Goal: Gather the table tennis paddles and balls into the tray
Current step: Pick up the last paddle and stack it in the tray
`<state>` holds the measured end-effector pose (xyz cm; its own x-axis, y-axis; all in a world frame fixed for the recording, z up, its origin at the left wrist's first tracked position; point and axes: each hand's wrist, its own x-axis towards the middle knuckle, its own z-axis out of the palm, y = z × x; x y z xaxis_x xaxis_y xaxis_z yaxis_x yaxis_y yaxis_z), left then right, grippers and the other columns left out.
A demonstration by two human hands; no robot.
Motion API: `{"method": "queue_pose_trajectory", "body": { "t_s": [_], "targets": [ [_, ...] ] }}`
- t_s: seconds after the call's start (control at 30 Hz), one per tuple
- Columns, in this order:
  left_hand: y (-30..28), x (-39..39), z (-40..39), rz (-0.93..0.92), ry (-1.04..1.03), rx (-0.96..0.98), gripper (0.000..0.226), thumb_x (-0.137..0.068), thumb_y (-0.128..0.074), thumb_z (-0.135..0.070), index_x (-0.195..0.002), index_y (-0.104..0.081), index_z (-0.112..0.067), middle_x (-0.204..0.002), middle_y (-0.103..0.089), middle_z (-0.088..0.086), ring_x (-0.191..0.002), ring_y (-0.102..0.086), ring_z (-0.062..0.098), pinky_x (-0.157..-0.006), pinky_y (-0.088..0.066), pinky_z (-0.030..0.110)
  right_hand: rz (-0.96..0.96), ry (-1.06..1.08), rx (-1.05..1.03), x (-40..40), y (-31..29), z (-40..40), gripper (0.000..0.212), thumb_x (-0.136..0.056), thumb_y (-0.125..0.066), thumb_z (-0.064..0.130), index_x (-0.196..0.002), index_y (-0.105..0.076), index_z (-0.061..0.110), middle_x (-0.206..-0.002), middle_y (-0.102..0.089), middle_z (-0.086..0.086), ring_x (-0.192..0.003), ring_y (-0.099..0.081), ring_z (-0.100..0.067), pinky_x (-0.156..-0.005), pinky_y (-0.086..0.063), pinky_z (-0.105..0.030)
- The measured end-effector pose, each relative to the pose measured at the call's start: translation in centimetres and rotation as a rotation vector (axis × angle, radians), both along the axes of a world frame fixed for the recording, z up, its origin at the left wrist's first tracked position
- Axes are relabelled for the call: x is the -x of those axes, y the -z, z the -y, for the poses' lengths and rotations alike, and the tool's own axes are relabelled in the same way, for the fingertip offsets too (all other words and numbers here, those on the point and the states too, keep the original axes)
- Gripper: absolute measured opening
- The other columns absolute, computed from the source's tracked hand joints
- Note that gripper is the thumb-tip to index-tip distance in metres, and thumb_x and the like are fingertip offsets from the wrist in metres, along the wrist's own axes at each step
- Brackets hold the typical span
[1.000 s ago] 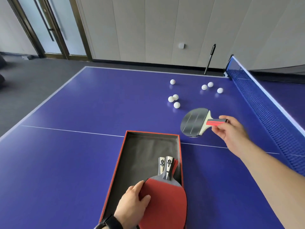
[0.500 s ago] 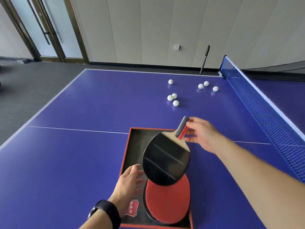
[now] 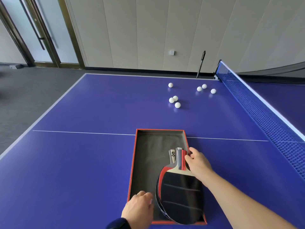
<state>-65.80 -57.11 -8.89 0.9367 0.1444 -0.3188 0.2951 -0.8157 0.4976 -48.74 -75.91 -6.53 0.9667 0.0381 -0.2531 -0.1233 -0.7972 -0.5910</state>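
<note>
Left hand (image 3: 138, 208): dark navy sleeve cuff at wrist. Right hand (image 3: 198, 162): forearm bare, unsleeved.

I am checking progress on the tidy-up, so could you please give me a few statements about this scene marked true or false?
1. Seven white balls lie on the blue table. True.
2. A ball is already in the tray. False: the tray holds only paddles.
3. The black paddle lies on top of another paddle in the tray. True.
4. The right hand is touching the top paddle's handle. True.
5. The left hand holds a ball. False: it rests at the tray's near left corner, with no ball visible in it.
</note>
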Motion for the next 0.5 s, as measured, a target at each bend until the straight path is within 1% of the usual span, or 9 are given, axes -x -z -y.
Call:
{"method": "queue_pose_trajectory", "body": {
  "t_s": [0.03,0.07,0.13,0.17,0.23,0.33,0.4,0.5],
  "targets": [
    [0.3,0.4,-0.3,-0.034,0.049,-0.028,0.028,-0.095,-0.041,-0.032,-0.116,-0.061,-0.031,-0.123,-0.057,-0.008,-0.105,-0.058,0.015,-0.089,-0.05,0.032,0.025,0.016,0.021,0.8,0.1,0.1,0.049,-0.098,-0.044,0.033,-0.146,-0.037,0.024,-0.127,-0.054,-0.006,-0.106,-0.056,-0.023,-0.073,-0.044,-0.031],
    [0.5,0.7,-0.6,-0.065,0.093,-0.047,0.029,-0.095,-0.041,-0.033,-0.118,-0.059,-0.032,-0.126,-0.056,-0.007,-0.111,-0.057,0.017,-0.094,-0.049,0.036,0.053,0.027,0.042,1.7,0.0,0.1,0.051,-0.097,-0.046,0.031,-0.146,-0.037,0.024,-0.13,-0.052,-0.006,-0.11,-0.055,-0.024,-0.077,-0.045,-0.032],
    [0.3,1.3,-0.8,-0.095,0.155,-0.08,0.03,-0.095,-0.042,-0.035,-0.123,-0.054,-0.035,-0.132,-0.054,-0.009,-0.119,-0.052,0.018,-0.099,-0.045,0.037,0.12,0.001,0.102,3.7,-0.5,-0.3,0.053,-0.094,-0.051,0.027,-0.145,-0.037,0.023,-0.136,-0.048,-0.006,-0.119,-0.052,-0.027,-0.09,-0.048,-0.037],
    [-0.2,1.5,-0.9,-0.08,0.167,-0.101,0.03,-0.095,-0.042,-0.035,-0.124,-0.051,-0.037,-0.134,-0.052,-0.011,-0.121,-0.05,0.017,-0.101,-0.041,0.037,0.162,-0.028,0.138,4.6,-0.9,-0.6,0.054,-0.093,-0.053,0.026,-0.145,-0.037,0.023,-0.138,-0.048,-0.004,-0.121,-0.05,-0.026,-0.093,-0.047,-0.038],
    [-1.8,1.9,-1.2,0.012,0.157,-0.147,0.036,-0.093,-0.041,-0.037,-0.128,-0.041,-0.041,-0.139,-0.046,-0.014,-0.126,-0.044,0.016,-0.107,-0.034,0.037,0.264,-0.085,0.19,6.1,-2.2,-1.5,0.055,-0.093,-0.055,0.028,-0.145,-0.038,0.022,-0.139,-0.049,-0.002,-0.122,-0.048,-0.025,-0.096,-0.046,-0.039],
    [-6.5,1.4,-2.5,0.204,0.11,-0.191,0.057,-0.088,-0.045,-0.041,-0.141,-0.024,-0.041,-0.147,-0.034,-0.016,-0.136,-0.031,0.015,-0.115,-0.022,0.037,0.389,-0.133,0.217,6.9,-5.9,-3.2,0.059,-0.093,-0.055,0.035,-0.147,-0.037,0.018,-0.144,-0.046,-0.002,-0.129,-0.043,-0.025,-0.103,-0.04,-0.038],
    [-10.6,1.2,-4.4,0.346,0.045,-0.172,0.062,-0.089,-0.046,-0.043,-0.145,-0.021,-0.038,-0.149,-0.034,-0.014,-0.137,-0.03,0.016,-0.114,-0.022,0.036,0.454,-0.156,0.186,7.4,-9.3,-4.8,0.061,-0.093,-0.055,0.037,-0.148,-0.036,0.016,-0.149,-0.043,-0.004,-0.134,-0.038,-0.026,-0.108,-0.037,-0.039],
    [-16.9,1.4,-8.0,0.483,-0.033,-0.139,0.06,-0.093,-0.046,-0.043,-0.148,-0.024,-0.032,-0.149,-0.037,-0.013,-0.137,-0.033,0.017,-0.113,-0.029,0.033,0.522,-0.165,0.048,9.3,-14.6,-7.3,0.061,-0.094,-0.053,0.038,-0.149,-0.034,0.018,-0.151,-0.039,-0.002,-0.138,-0.033,-0.021,-0.11,-0.033,-0.037]
  ]
}}
